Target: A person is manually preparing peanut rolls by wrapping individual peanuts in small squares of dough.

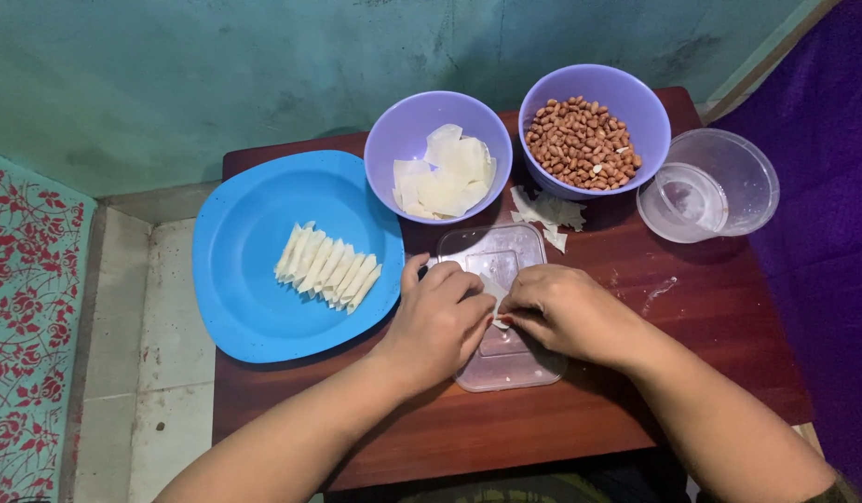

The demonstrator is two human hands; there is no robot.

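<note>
Your left hand (440,317) and right hand (561,312) each close a pinching grip on a small white wrapper (495,296) over the clear lid (499,317), frame centre. Folded wrappers (326,267) lie on the blue plate (254,279), left; peanut bowl (594,130) beyond. Palms down, wrists low over the desk (692,326).

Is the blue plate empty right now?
No, the blue plate holds a row of pale folded wrappers lying side by side.

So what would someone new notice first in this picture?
Probably the blue plate at left with its row of folded white wrappers. Then both hands, left and right, pinching a wrapper over a clear lid, with two purple bowls behind.
</note>
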